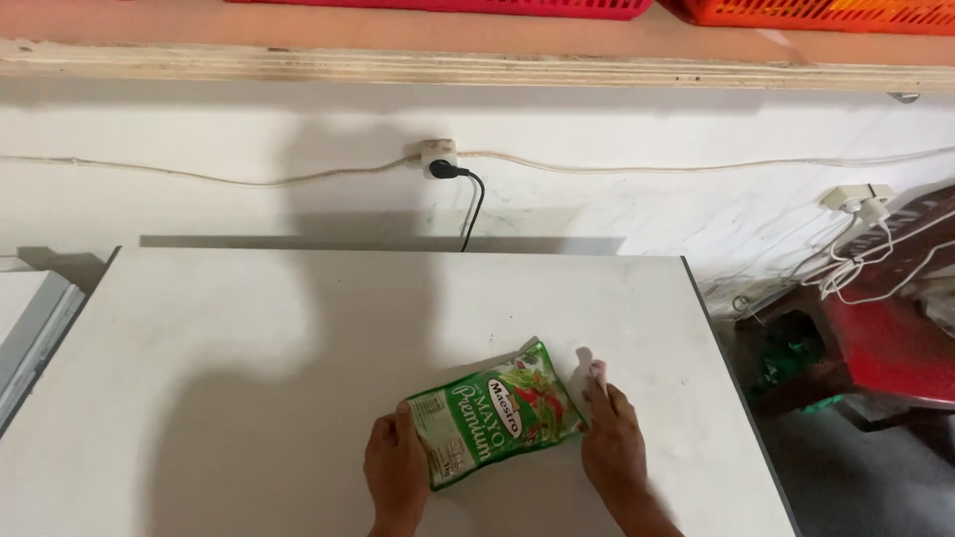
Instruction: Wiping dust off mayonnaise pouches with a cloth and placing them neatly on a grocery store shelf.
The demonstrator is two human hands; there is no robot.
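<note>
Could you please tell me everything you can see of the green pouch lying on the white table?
The green pouch is a glossy, soft plastic sachet with white lettering and a red and green picture on its face. It lies flat, face up, turned at a slant on the white table, near the front edge. The left hand touches its lower left end; the right hand rests at its right edge, holding something small and white.

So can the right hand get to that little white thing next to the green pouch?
Probably yes: the right hand lies beside the green pouch, its fingertips at the small white piece, with nothing between them.
</note>
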